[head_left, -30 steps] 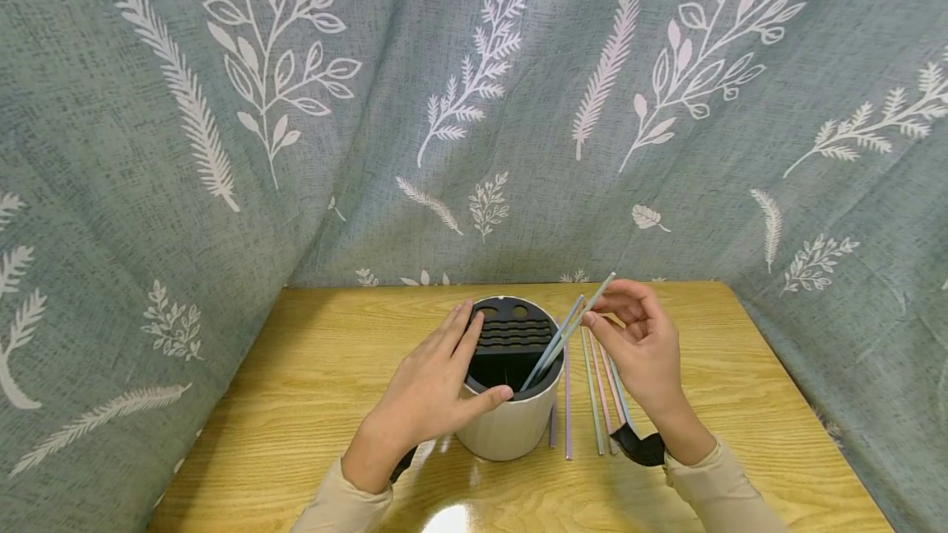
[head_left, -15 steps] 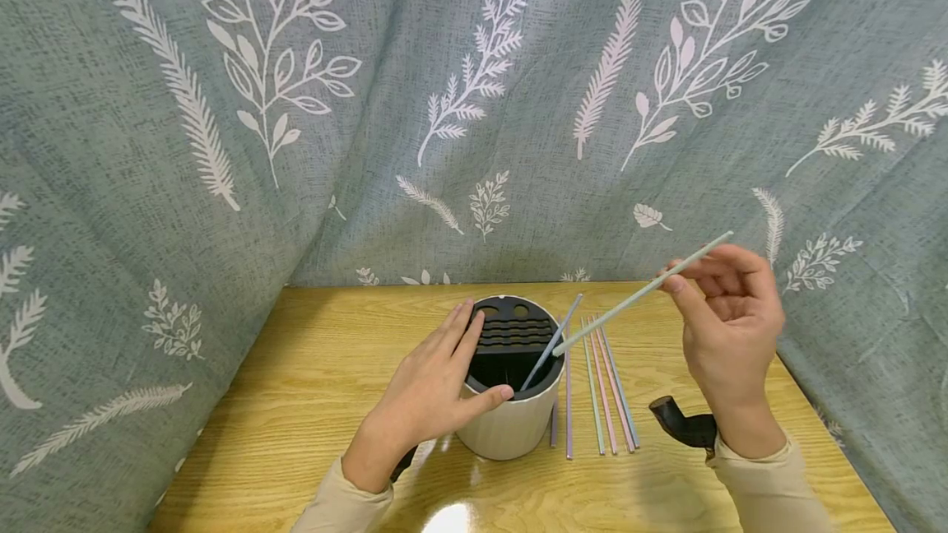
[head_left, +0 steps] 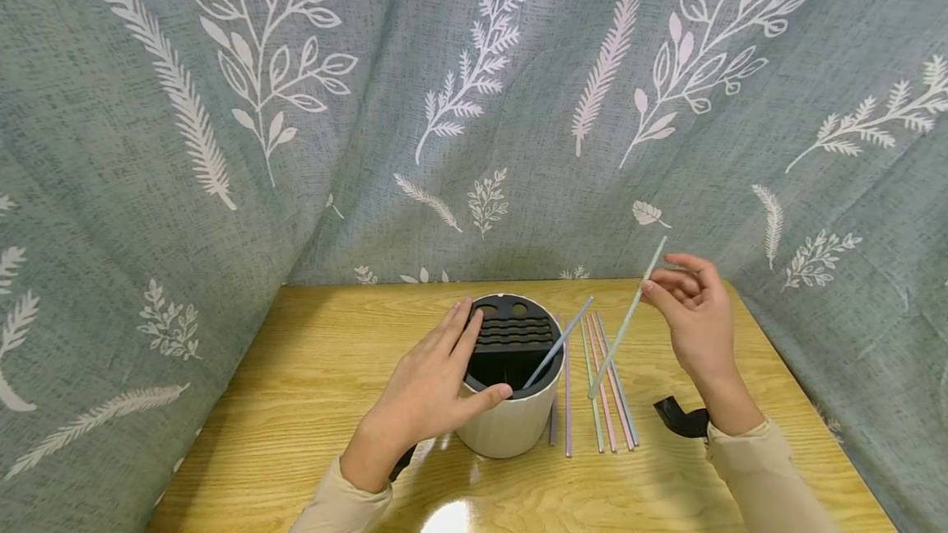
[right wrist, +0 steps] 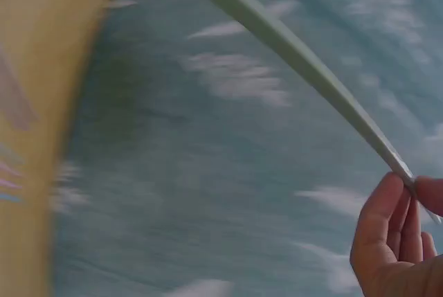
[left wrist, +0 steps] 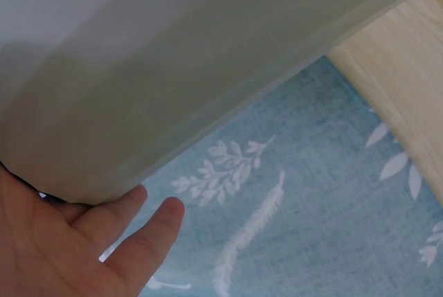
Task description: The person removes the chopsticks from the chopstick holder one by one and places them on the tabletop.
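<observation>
My right hand (head_left: 699,327) pinches a pale green straw (head_left: 628,319) near its upper end, between thumb and fingertips; the straw slants down to the left over the row of straws. The same straw (right wrist: 297,51) crosses the right wrist view. My left hand (head_left: 433,381) rests on the rim of a round white holder (head_left: 504,430) with a black slotted insert (head_left: 513,336), fingers straight and thumb along the near edge. In the left wrist view the holder's wall (left wrist: 152,68) lies close to the fingers. A blue straw (head_left: 560,341) leans out of the holder's front opening.
On the wooden table (head_left: 326,352), several pastel straws lie side by side right of the holder, among them a purple straw (head_left: 568,401), a pink straw (head_left: 611,401) and a blue straw (head_left: 629,418). A grey-blue patterned curtain (head_left: 385,105) surrounds the table.
The right hand lifted the green straw out of the holder to the right, then came back a little left with the straw turned steeper. The left hand stays on the holder.
</observation>
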Motion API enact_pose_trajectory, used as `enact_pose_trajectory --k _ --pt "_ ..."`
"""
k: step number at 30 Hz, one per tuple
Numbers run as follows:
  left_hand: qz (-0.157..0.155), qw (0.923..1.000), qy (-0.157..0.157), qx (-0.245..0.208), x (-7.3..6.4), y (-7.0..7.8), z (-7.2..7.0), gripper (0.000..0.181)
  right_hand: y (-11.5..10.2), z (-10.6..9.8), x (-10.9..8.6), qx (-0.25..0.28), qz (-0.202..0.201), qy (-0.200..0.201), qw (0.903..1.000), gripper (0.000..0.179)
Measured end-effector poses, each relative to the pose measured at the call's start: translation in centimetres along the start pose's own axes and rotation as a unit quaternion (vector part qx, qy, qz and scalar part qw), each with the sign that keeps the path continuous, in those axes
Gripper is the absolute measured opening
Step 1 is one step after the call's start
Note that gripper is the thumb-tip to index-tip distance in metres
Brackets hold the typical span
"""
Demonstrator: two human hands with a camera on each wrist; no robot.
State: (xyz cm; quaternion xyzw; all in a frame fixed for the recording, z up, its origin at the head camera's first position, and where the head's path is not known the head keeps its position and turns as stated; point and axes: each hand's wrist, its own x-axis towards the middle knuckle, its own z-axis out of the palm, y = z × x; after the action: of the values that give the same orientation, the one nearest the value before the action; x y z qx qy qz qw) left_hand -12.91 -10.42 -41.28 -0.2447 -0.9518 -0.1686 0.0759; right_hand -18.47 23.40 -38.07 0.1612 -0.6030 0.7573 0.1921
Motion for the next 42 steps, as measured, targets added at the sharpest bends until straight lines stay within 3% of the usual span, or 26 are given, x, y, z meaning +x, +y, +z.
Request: enact_pose_trajectory --k 2,6,13,21,24,28,38,42 --pt "0.002 1.0 0.0 0.001 0.0 0.0 -0.1 0.101 2.1 -0.5 -0.1 -0.068 0.059 -0.014 0.9959 0.039" --pt "0.003 1.0 -0.001 -0.001 -0.1 0.0 -0.1 0.101 6.1 -1.0 0.0 -0.131 0.15 -0.052 0.9785 0.044" --pt "0.004 1.0 -0.005 -0.002 0.0 -0.1 -0.2 0.101 11.2 -1.3 0.3 -0.181 0.243 -0.086 0.9491 0.049" --pt "-0.002 1.0 -0.009 -0.002 0.0 -0.1 -0.2 0.101 14.8 -1.5 0.5 -0.22 0.289 -0.103 0.9261 0.044" --pt "-0.004 0.9999 -0.01 -0.003 0.0 -0.1 -0.2 0.102 15.5 -1.4 0.3 -0.245 0.31 -0.11 0.9118 0.045" --pt "-0.005 0.9999 -0.01 -0.004 0.0 0.0 -0.2 0.102 16.1 -1.2 0.0 -0.267 0.322 -0.114 0.9011 0.045" --pt "-0.004 1.0 0.001 -0.005 0.1 -0.1 -0.2 0.101 16.4 -1.3 -0.2 -0.287 0.323 -0.124 0.8934 0.044" --pt "-0.004 1.0 0.002 -0.003 0.0 0.0 -0.1 0.101 15.6 -1.3 -0.5 -0.281 0.308 -0.113 0.9019 0.044"
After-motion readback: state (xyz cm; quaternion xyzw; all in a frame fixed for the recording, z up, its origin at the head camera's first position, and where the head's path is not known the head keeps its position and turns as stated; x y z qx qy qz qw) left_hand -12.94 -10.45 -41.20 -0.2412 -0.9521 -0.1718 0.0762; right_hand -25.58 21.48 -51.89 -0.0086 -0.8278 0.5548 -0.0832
